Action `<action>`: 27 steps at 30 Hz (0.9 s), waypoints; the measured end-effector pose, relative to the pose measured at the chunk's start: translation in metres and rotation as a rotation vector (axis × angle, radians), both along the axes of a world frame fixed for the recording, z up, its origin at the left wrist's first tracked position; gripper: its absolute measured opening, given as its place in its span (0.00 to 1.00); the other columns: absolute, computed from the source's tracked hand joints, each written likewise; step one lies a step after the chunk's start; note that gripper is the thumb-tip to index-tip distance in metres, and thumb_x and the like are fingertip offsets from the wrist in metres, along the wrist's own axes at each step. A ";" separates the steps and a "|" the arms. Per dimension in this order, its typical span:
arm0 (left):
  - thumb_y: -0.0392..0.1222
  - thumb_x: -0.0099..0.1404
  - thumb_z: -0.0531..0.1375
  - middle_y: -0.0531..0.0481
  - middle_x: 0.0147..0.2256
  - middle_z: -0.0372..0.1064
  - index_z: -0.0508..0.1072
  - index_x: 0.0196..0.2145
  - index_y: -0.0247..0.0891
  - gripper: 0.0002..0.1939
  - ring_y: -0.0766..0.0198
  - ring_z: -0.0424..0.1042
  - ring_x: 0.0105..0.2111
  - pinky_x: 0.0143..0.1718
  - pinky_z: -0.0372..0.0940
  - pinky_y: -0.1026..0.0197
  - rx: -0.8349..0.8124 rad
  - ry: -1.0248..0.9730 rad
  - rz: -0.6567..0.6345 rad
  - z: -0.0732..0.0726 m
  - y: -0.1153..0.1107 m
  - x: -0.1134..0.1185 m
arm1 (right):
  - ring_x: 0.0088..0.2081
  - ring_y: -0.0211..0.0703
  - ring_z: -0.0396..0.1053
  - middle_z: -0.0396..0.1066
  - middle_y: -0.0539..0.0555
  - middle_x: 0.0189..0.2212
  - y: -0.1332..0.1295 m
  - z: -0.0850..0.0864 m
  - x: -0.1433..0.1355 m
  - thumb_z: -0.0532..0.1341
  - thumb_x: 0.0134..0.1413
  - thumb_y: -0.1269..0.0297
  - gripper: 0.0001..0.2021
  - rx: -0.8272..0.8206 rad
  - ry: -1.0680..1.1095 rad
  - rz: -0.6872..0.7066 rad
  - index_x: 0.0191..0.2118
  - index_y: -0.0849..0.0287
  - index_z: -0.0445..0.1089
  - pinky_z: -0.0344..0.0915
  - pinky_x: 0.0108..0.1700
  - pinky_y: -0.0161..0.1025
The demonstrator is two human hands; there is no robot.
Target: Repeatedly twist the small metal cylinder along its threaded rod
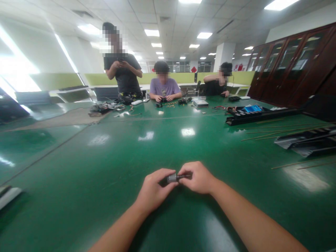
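Gently, in the head view, keep your left hand [153, 190] pinching the grey cylinder [172, 178] between thumb and fingers over the green table [118, 150], while your right hand's [198, 177] fingertips pinch the thin dark shaft [186, 176] beside it, best held in line.

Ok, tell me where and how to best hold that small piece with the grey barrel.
Probably pinch the grey barrel from its left, as the left hand does: it looks thickest there, lies crosswise, and the right hand holds its thinner dark end.
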State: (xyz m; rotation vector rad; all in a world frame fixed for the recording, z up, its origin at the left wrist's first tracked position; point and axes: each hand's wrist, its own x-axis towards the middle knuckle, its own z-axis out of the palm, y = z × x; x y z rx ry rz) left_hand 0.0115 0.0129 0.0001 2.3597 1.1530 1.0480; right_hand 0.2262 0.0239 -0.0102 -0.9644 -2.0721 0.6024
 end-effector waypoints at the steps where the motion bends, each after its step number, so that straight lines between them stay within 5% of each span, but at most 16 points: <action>1: 0.42 0.59 0.67 0.51 0.39 0.77 0.77 0.43 0.43 0.12 0.61 0.76 0.39 0.43 0.70 0.61 0.000 0.003 0.001 0.000 0.000 0.000 | 0.31 0.38 0.70 0.75 0.49 0.30 0.000 0.000 0.000 0.66 0.48 0.70 0.05 0.002 -0.003 -0.001 0.34 0.57 0.76 0.63 0.34 0.32; 27: 0.44 0.60 0.66 0.48 0.39 0.78 0.78 0.42 0.41 0.12 0.59 0.76 0.38 0.43 0.71 0.59 -0.006 0.011 0.002 0.003 0.000 -0.001 | 0.31 0.39 0.70 0.75 0.50 0.29 0.000 0.005 0.003 0.66 0.48 0.71 0.05 -0.016 -0.020 0.004 0.33 0.57 0.76 0.64 0.35 0.33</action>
